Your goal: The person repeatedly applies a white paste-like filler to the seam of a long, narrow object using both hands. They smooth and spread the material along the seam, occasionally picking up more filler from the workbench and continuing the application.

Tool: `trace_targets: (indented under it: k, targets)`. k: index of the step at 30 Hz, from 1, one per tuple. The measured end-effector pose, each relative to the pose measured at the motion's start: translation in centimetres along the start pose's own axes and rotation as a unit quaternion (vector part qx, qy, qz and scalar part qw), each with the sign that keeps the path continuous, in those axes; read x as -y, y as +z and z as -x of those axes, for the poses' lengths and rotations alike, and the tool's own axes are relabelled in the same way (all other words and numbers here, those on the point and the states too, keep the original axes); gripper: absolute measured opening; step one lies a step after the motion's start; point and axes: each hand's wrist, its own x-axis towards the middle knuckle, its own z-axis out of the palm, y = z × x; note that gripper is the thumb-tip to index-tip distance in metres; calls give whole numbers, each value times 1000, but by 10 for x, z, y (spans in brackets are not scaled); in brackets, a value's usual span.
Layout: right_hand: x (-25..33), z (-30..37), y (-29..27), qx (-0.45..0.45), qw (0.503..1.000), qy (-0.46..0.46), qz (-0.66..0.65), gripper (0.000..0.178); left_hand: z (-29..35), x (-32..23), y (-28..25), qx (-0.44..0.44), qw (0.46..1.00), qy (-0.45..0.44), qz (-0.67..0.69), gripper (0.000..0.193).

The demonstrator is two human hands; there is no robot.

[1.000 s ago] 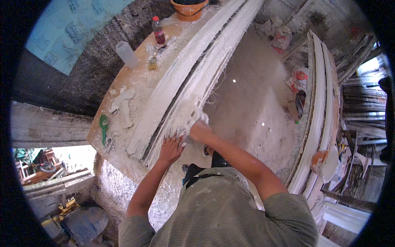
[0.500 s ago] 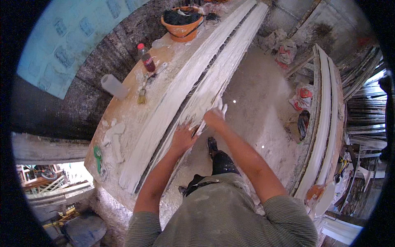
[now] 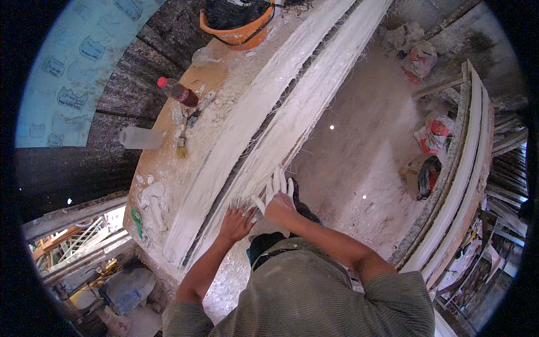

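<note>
Two long white strips of what looks like plaster mixed with fibre, the left strip [image 3: 236, 132] and the right strip [image 3: 306, 115], run side by side along the table [image 3: 213, 73]. A dark gap separates them, and loose strands stick out along their edges. My left hand [image 3: 237, 223] rests with fingers spread on the near part of the right strip. Beside it, my right hand [image 3: 279, 197] lies at that strip's outer edge, palm down, fingers stretched out and coated white. Neither hand grips anything.
On the table's left side are a brush [image 3: 181, 145], a red-capped bottle [image 3: 182, 94], a translucent jug [image 3: 140, 138] and a green tool [image 3: 136, 221]. An orange bucket [image 3: 241, 36] holds dark fibre at the far end. Another bench with white strips [image 3: 457, 168] stands right, bags near it.
Both my hands have come back toward me along the right strip. My right hand has gone from bent fingers to stretched ones. The view has shifted too.
</note>
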Motion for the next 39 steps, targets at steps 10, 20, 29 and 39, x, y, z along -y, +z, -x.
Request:
trace_targets:
  k: [10, 20, 29, 39]
  targets:
    - [-251, -180, -3, -214, 944, -166, 190, 32, -220, -36, -64, -128, 985, 70, 87, 64]
    - [-215, -171, 35, 73, 942, -107, 310, 24, -141, -24, -28, -222, 963, 74, 132, 62]
    - [58, 57, 106, -68, 983, -162, 62, 82, 148, 38, 69, 5, 989, -52, 138, 68]
    - [194, 199, 184, 65, 928, -361, 65, 84, 368, 51, 163, -120, 970, -136, 162, 65]
